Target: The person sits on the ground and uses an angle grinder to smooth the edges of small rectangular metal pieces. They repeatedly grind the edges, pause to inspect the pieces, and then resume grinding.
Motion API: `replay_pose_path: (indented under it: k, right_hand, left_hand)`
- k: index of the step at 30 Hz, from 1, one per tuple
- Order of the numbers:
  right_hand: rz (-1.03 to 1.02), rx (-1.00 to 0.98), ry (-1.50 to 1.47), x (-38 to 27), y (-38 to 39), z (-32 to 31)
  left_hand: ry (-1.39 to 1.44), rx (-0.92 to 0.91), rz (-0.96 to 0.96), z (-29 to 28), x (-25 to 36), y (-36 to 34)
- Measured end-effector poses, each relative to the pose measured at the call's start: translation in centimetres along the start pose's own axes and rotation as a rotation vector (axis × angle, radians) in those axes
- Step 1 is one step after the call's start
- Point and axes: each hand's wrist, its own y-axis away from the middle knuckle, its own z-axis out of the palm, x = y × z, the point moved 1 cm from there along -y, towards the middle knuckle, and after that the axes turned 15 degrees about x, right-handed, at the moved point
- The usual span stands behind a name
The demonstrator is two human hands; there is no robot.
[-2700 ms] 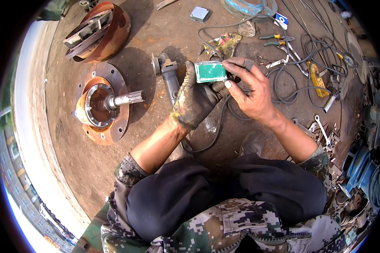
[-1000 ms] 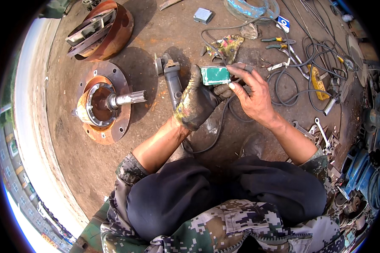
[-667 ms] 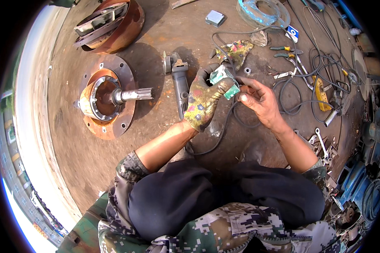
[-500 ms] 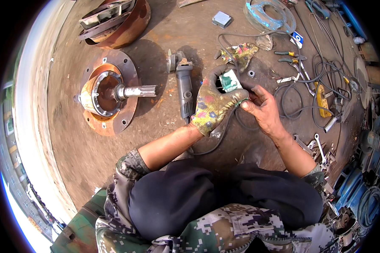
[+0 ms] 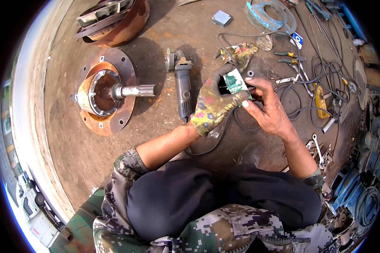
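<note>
My left hand (image 5: 213, 101), in a flower-patterned work glove with dark fingertips, is closed round a small green-and-white box (image 5: 235, 81) above the floor. At the box's right side is my bare right hand (image 5: 266, 107); its thumb meets the lower corner, its forefinger lies along the upper right edge and the other fingers curl behind, partly hidden. An angle grinder (image 5: 183, 84) lies just left of the gloved hand. Beyond the box lies a second patterned glove (image 5: 243, 54), with a small metal nut or bushing (image 5: 250, 73) close by.
A rusty flanged hub with a splined shaft (image 5: 135, 90) stands at left, a rusty drum (image 5: 128, 27) behind it. Cables, pliers (image 5: 292, 61) and a yellow power strip (image 5: 321, 101) lie at right. A grey-blue box (image 5: 221, 19) and a blue-marked ring (image 5: 270, 16) lie far off.
The box has turned a little and sits more upright in my left hand. My right hand has shifted right and slightly down, its forefinger now at the box's edge.
</note>
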Motion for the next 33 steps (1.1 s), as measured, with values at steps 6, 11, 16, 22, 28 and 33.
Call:
replay_pose_path:
  k: [6,11,16,22,28,33]
  right_hand:
    - [0.027,-0.093,0.118,-0.9,-0.3,-0.3]
    - [0.107,-0.084,0.020,-0.9,-0.2,-0.4]
    - [0.212,-0.111,0.009,-1.6,-0.2,-0.4]
    - [0.212,-0.092,-0.025,-1.6,-0.1,0.0]
    - [0.195,-0.079,0.003,-1.7,0.0,0.1]
    - [0.215,-0.095,-0.043,-1.3,-0.1,0.1]
  left_hand:
    - [0.017,0.024,0.063,-0.2,-1.4,-0.3]
    - [-0.086,0.010,0.030,0.1,-0.2,-0.3]
    - [-0.056,0.004,-0.038,0.0,0.3,-0.1]
    - [-0.059,-0.008,-0.037,-0.2,-0.2,0.0]
    - [-0.019,-0.013,-0.075,-0.1,0.0,0.1]
    - [-0.113,-0.053,-0.050,-0.6,-0.3,-0.2]
